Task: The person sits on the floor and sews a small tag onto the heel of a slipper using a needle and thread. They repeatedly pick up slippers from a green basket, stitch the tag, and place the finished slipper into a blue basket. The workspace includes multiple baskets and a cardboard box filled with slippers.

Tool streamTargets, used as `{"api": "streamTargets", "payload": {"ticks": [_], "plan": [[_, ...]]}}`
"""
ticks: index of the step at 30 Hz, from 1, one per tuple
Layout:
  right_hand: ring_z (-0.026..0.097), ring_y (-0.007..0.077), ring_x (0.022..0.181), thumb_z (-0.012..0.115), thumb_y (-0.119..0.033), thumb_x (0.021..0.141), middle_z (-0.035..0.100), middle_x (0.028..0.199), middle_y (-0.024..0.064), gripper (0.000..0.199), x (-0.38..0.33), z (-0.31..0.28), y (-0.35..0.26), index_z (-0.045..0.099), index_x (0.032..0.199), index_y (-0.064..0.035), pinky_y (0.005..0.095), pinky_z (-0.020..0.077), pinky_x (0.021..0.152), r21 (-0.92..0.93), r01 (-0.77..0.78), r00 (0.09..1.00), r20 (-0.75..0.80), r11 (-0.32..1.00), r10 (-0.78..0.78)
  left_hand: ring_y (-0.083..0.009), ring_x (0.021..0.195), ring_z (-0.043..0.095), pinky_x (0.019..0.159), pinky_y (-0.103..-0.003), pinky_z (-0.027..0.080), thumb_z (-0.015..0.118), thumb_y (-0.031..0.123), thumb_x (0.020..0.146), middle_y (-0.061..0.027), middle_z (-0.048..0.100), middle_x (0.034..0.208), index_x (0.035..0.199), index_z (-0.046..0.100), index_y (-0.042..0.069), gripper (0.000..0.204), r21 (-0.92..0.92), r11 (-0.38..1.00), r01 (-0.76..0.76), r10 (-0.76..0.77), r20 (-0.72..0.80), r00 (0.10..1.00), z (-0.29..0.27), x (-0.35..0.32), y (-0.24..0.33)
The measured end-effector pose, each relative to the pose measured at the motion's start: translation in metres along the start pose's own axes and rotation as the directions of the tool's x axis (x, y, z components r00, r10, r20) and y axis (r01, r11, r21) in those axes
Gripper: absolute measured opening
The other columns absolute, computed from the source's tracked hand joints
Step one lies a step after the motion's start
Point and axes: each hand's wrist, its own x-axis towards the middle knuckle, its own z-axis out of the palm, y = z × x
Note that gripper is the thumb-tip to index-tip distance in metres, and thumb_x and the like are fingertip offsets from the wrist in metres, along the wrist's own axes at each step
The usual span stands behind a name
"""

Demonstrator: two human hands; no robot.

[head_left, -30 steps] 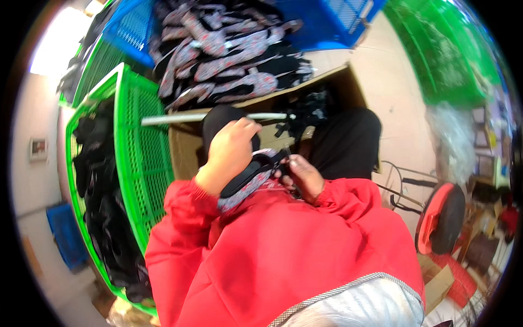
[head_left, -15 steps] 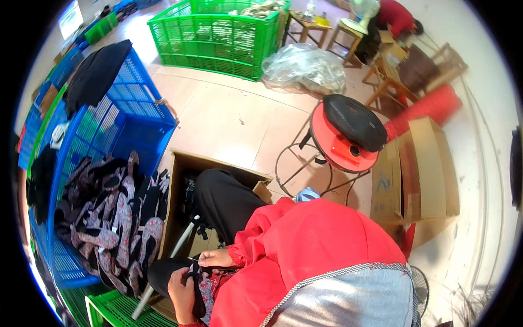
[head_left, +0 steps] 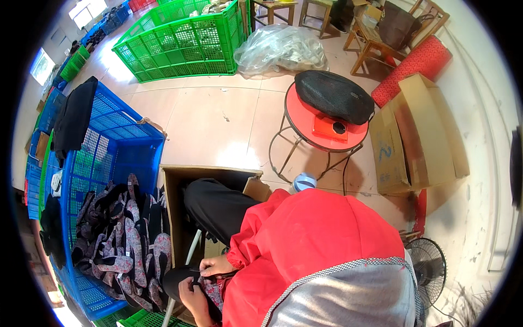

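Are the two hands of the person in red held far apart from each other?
No, the left hand and the right hand are close together at the patterned fabric piece.

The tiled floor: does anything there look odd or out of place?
Yes, slightly: a small scrap lies loose on the tiles, like litter, and crumpled clear plastic is heaped beside the green crate rather than inside.

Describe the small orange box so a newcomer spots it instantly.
Find the round red stool left of the right-hand cardboard box. On it rests a black mesh object. Below that in view is the orange box, set apart by straight edges and a dark round spot.
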Motion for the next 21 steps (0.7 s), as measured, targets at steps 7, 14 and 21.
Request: {"api": "streamTargets", "payload": {"ticks": [7, 14, 21], "plan": [[0.054, 0.009, 0.072, 0.054, -0.036, 0.101, 0.061, 0.091, 0.001, 0.032, 0.028, 0.028, -0.001, 0.052, 0.113, -0.006, 0.0278, 0.0451, 0.067, -0.19, 0.173, 0.984, -0.008, 0.966, -0.178, -0.043, 0.092, 0.058, 0.085, -0.045, 0.045, 0.048, -0.003, 0.078, -0.0244, 0.06, 0.095, 0.101, 0.056, -0.004, 0.024, 0.168, 0.966, 0.194, -0.186, -0.066, 0.98, -0.028, 0.003, -0.013], [0.061, 0.0098, 0.085, 0.057, -0.024, 0.101, 0.063, 0.09, 0.0022, 0.021, 0.037, 0.04, 0.016, 0.055, 0.112, -0.0059, 0.0287, 0.0495, 0.073, -0.285, 0.265, 0.957, -0.039, 0.921, -0.287, -0.0323, 0.08, 0.061, 0.075, -0.04, 0.049, 0.058, 0.002, 0.086, -0.0206, 0.065, 0.089, 0.1, 0.062, -0.003, 0.016, 0.003, 0.939, 0.345, -0.313, -0.411, 0.856, 0.002, -0.027, -0.005], [0.053, 0.0066, 0.074, 0.049, -0.02, 0.104, 0.06, 0.089, 0.0012, 0.022, 0.005, 0.052, -0.025, 0.051, 0.122, -0.0088, 0.0225, 0.0462, 0.067, -0.069, 0.064, 0.996, -0.061, 0.996, -0.068, -0.0275, 0.088, 0.062, 0.081, -0.036, 0.049, 0.056, -0.011, 0.068, -0.0115, 0.06, 0.09, 0.098, 0.062, 0.003, 0.034, 0.076, 0.965, 0.251, -0.147, -0.637, 0.757, 0.01, -0.038, 0.003]]}}
